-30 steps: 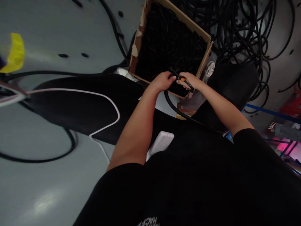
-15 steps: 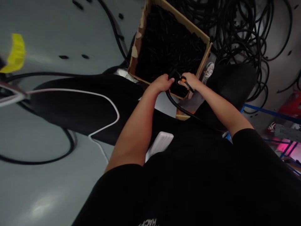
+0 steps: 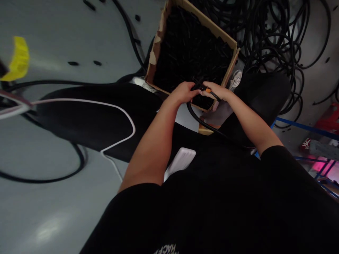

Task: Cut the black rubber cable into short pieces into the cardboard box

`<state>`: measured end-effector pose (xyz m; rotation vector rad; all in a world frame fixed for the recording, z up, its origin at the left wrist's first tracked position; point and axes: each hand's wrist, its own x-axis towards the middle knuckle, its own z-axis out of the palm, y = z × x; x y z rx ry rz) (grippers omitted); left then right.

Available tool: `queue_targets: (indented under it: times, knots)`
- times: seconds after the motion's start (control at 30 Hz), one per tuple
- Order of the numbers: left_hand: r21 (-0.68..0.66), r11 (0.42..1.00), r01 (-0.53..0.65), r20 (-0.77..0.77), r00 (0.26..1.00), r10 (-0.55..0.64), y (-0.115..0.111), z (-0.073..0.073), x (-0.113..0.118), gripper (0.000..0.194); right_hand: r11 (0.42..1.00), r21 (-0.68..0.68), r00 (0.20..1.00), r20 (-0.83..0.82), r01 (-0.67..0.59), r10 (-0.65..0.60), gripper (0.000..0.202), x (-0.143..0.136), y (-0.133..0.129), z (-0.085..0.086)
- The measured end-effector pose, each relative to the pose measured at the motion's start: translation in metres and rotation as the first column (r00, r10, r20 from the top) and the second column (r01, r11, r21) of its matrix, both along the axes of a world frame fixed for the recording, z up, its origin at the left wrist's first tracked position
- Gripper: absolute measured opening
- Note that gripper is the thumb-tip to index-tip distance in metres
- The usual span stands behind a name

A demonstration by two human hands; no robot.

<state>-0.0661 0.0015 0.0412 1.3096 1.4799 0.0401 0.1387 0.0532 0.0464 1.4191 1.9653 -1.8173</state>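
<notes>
My left hand is closed around a black rubber tube, thumb towards my right hand. The tube loops down from it and runs right across my lap. My right hand grips a hand cutter with black and orange handles. Its handles look squeezed together, and its jaws lie against the tube between my hands; the exact contact is too dark to make out. Both hands are above the near edge of a cardboard box, which holds many short black tube pieces.
Tangled coils of black tubing lie at the upper right. A white cable crosses my leg to the left, and a white power bank rests on my lap. Short black pieces are scattered on the floor. A blue frame stands on the right.
My right hand has closed the cutter's handles, which stood apart before. My hands have come slightly nearer each other; the left still holds the tube.
</notes>
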Motion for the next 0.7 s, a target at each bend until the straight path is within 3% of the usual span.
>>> queue_targets:
  times: [0.13,0.3,0.47,0.57,0.7]
  knots:
    - [0.019,0.998,0.053,-0.044,0.998,-0.052,0.001,-0.002,-0.002,0.032,0.997,-0.073,0.998,0.06,0.035,-0.031,0.025,-0.004,-0.004,0.007]
    - [0.033,0.999,0.033,-0.083,0.996,-0.03,0.002,-0.015,-0.004,0.031,0.99,-0.083,0.98,0.169,0.117,-0.102,0.023,-0.014,-0.012,0.019]
    - [-0.026,0.997,0.073,-0.184,0.98,-0.077,0.003,-0.029,0.0,0.03,0.995,-0.062,0.966,0.252,0.076,-0.058,0.029,-0.016,-0.017,0.026]
    - [-0.018,0.999,0.035,-0.167,0.985,-0.038,0.002,-0.033,0.002,0.029,0.996,-0.004,0.967,0.239,0.087,-0.084,0.031,-0.013,-0.017,0.019]
    - [0.089,0.987,-0.131,-0.115,0.983,0.14,0.001,-0.04,0.0,0.034,0.976,-0.044,0.971,0.126,0.211,-0.204,0.028,-0.01,-0.015,-0.001]
